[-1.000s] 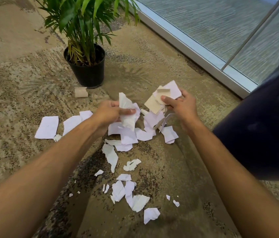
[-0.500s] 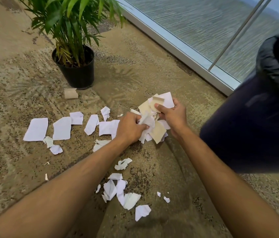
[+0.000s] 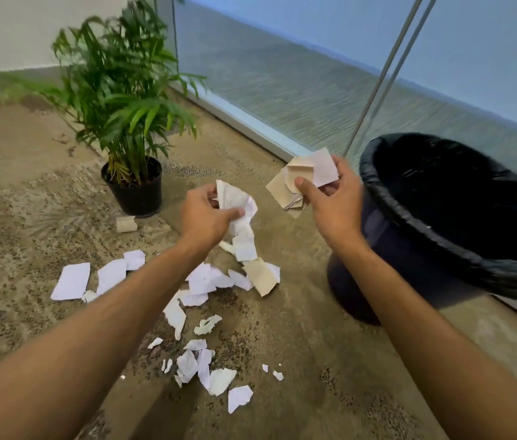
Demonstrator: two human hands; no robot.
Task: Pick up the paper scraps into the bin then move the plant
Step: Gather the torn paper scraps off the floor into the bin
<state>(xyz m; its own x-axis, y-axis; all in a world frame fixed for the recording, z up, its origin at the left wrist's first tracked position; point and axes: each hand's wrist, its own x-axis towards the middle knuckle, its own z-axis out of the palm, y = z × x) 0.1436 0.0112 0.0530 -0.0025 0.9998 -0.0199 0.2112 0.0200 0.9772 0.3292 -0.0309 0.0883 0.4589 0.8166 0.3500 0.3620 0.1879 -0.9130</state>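
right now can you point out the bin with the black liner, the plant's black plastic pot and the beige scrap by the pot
bin with the black liner [image 3: 409, 230]: head view, on its near liner rim.
black plastic plant pot [image 3: 138, 198]: head view, on its front wall.
small beige paper scrap [image 3: 126, 224]: head view, on its middle.

White and tan paper scraps [image 3: 206, 287] are lying scattered across the carpet through the centre and lower centre of the frame, torn and crumpled. A white bunch [image 3: 235, 201] is sitting up off the floor at centre; a tan and white bunch [image 3: 306, 179] is hanging just left of the bin [image 3: 441, 236], dark, black-lined, tilting at right. The plant [image 3: 123, 100], leafy green in a black pot, is standing upright at upper left.
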